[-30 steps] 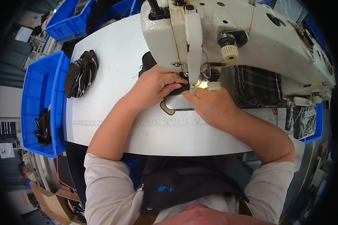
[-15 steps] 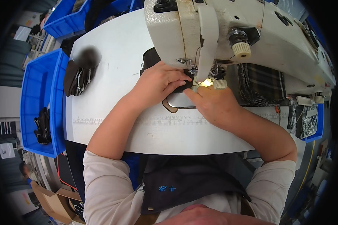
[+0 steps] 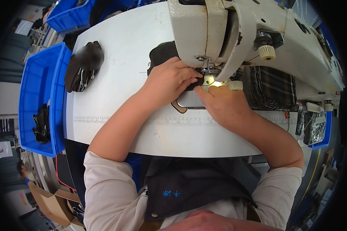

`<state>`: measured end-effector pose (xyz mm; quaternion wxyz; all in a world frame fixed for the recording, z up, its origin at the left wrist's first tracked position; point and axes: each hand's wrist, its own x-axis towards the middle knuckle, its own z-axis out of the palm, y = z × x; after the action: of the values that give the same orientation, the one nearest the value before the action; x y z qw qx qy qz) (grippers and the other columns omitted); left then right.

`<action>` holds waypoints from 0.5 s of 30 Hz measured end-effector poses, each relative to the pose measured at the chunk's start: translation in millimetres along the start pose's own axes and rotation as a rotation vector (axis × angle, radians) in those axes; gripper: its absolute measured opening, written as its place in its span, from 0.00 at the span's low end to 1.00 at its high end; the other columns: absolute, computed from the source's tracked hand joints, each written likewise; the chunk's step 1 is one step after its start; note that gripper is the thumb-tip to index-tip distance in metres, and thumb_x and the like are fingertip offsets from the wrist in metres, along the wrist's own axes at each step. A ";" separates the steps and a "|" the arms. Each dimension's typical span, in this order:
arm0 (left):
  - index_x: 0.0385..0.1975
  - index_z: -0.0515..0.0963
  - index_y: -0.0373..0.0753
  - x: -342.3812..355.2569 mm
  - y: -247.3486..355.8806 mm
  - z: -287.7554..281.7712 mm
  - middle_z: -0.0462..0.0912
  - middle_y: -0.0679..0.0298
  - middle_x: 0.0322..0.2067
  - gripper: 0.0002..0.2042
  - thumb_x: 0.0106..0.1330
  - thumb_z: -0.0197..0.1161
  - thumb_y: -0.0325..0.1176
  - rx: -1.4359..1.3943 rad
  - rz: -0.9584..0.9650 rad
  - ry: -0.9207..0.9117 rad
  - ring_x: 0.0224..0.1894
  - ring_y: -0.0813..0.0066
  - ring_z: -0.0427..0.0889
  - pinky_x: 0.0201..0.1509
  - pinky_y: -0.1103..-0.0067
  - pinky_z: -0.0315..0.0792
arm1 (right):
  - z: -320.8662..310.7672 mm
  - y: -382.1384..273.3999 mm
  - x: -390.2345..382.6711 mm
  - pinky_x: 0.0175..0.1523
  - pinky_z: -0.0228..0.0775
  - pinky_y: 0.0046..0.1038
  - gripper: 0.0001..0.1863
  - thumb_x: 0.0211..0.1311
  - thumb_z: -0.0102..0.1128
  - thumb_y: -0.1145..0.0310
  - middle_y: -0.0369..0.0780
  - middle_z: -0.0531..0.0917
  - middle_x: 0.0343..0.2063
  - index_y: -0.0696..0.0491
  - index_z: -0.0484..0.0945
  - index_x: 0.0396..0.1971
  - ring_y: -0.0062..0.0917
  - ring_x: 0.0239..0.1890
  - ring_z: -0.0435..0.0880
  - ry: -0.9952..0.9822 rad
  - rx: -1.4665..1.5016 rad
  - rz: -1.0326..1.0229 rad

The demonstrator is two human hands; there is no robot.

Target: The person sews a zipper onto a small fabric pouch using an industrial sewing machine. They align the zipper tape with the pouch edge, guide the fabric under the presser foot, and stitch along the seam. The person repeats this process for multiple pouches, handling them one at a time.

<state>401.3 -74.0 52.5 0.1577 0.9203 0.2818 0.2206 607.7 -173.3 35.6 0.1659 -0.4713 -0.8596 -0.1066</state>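
Observation:
My left hand (image 3: 171, 81) is closed on a black fabric piece (image 3: 162, 54), its fingertips pressing the cloth down just left of the sewing machine's needle area (image 3: 209, 75). Much of the cloth lies hidden under that hand. My right hand (image 3: 226, 103) rests on the metal plate (image 3: 189, 100) in front of the needle. Its thumb and index finger are apart, with nothing visible between them. The thumb tip lies close to the cloth's edge. A small lamp lights the spot between both hands.
The white sewing machine (image 3: 254, 23) overhangs the right side of the white table (image 3: 115, 88). A stack of dark plaid fabric (image 3: 275, 86) lies under its arm. A dark bundle with zippers (image 3: 81, 69) sits at left, beside a blue bin (image 3: 34, 88) holding dark pieces.
The view has shifted slightly, so the machine head appears farther right. Both hands and the black fabric appear a little farther right too. My left hand keeps its hold on the cloth.

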 end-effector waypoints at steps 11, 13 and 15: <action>0.43 0.89 0.48 1.8 -14.0 -0.3 0.88 0.67 0.43 0.08 0.66 0.69 0.33 -0.196 -0.059 -0.030 0.45 0.64 0.86 0.48 0.71 0.81 | 2.8 2.6 1.1 0.25 0.76 0.27 0.15 0.58 0.69 0.68 0.31 0.78 0.26 0.44 0.85 0.46 0.22 0.31 0.83 0.058 0.000 0.008; 0.42 0.89 0.47 1.2 -11.3 0.0 0.88 0.67 0.42 0.07 0.66 0.69 0.33 -0.134 -0.045 -0.017 0.45 0.64 0.86 0.48 0.71 0.81 | 3.8 4.3 0.4 0.26 0.76 0.27 0.16 0.58 0.70 0.68 0.31 0.78 0.26 0.45 0.86 0.47 0.22 0.32 0.83 0.058 0.001 -0.005; 0.41 0.89 0.47 1.1 -10.0 -0.5 0.88 0.68 0.42 0.07 0.65 0.70 0.33 -0.065 -0.024 0.000 0.45 0.64 0.86 0.47 0.71 0.81 | 3.8 4.5 0.5 0.27 0.76 0.26 0.17 0.57 0.70 0.68 0.31 0.78 0.27 0.45 0.86 0.48 0.22 0.32 0.82 0.054 0.000 -0.018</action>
<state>397.4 -65.4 49.1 0.1903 0.9113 0.2854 0.2278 610.6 -169.3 32.3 0.1882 -0.4606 -0.8589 -0.1209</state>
